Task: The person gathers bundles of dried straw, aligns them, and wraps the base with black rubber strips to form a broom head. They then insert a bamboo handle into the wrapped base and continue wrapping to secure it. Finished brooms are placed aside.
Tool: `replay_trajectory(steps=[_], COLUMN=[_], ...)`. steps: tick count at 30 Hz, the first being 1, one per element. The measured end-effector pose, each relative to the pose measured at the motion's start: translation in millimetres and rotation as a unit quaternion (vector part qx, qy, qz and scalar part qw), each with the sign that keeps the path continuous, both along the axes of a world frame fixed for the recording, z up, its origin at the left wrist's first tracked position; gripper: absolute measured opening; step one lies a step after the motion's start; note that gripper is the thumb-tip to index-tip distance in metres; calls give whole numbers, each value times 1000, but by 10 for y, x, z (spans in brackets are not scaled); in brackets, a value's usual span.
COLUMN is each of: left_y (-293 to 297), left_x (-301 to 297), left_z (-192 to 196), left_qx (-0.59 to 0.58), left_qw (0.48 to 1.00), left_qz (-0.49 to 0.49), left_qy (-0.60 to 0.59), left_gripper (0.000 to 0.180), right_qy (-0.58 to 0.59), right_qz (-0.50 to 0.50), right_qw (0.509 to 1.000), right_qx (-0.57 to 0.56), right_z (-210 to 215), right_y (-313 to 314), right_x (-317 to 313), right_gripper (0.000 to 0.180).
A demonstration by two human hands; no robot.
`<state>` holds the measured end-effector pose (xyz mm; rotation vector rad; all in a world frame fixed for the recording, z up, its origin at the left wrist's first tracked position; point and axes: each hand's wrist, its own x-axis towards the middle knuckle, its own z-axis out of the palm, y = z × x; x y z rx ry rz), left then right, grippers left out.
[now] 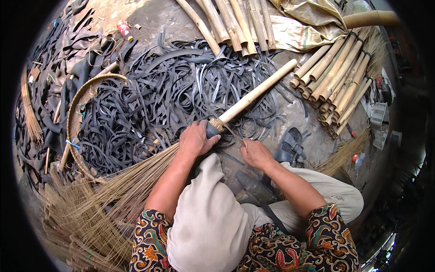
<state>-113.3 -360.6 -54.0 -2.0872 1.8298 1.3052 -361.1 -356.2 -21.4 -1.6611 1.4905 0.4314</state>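
My left hand (195, 139) is wrapped round the bound neck of a stick broom (147, 168). Its bamboo handle (260, 92) points up and to the right, while the thin brown bristles fan out to the lower left. A dark rubber strip (211, 131) is wound about the neck, just below the cut ends of the sticks. From there a length of strip runs across to my right hand (257, 154), whose fingers are closed on it. The right hand is a short way right of the neck, above my sandalled foot.
A heap of black rubber strips (167, 86) covers the ground ahead, beside a curved basket rim (69, 118). Bundled bamboo poles (337, 75) lie at right, and more poles (235, 22) at the top. A sack (294, 34), plastic bottle (123, 29) and white crate (378, 120) lie around.
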Motion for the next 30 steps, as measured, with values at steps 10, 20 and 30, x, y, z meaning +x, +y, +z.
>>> replay_trajectory(steps=[10, 20, 30], left_y=[-56, -20, -81], left_x=[110, 152, 241], left_z=[64, 27, 52], left_qx=[19, 4, 55], left_qw=[995, 999, 992], left_qz=[-94, -45, 8], left_qy=[-31, -12, 115], left_gripper=[91, 82, 96], right_qy=[-28, -44, -93], right_qz=[-13, -2, -205], right_qw=[1000, 999, 974], right_qx=[-7, 1, -2], right_z=[-56, -107, -331], right_y=[-2, 6, 201], right_x=[-123, -84, -128], right_gripper=[34, 33, 35])
